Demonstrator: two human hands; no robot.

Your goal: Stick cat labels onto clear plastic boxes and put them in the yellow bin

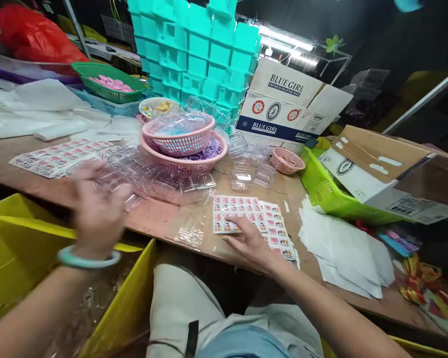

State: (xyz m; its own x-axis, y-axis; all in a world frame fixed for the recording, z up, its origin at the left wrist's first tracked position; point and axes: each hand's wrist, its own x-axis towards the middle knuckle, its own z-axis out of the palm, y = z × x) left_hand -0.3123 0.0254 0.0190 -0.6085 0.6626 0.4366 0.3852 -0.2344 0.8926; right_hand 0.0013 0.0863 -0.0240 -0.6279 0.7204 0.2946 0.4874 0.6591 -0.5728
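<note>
My left hand (99, 214), a pale green bangle (88, 257) on its wrist, is smeared by motion in front of a heap of clear plastic clamshell boxes (125, 164). Whether its fingers hold anything cannot be made out. On the right, my right hand (251, 242) is open, its fingers stretched over the lower edge of a sticker sheet (237, 206) printed in pink. More sticker sheets (278, 228) lie partly beneath that one. A small clear plastic packet (189, 236) is near the table edge, left of my right hand.
Stacked pink baskets (181, 141) hold purple pieces and clear packaging. Behind them rise turquoise crates (194, 54) and a beer carton (283, 104). White paper sheets (347, 248) lie right, beside a lime basket (328, 189). A yellow bin (134, 288) is below the table's left edge.
</note>
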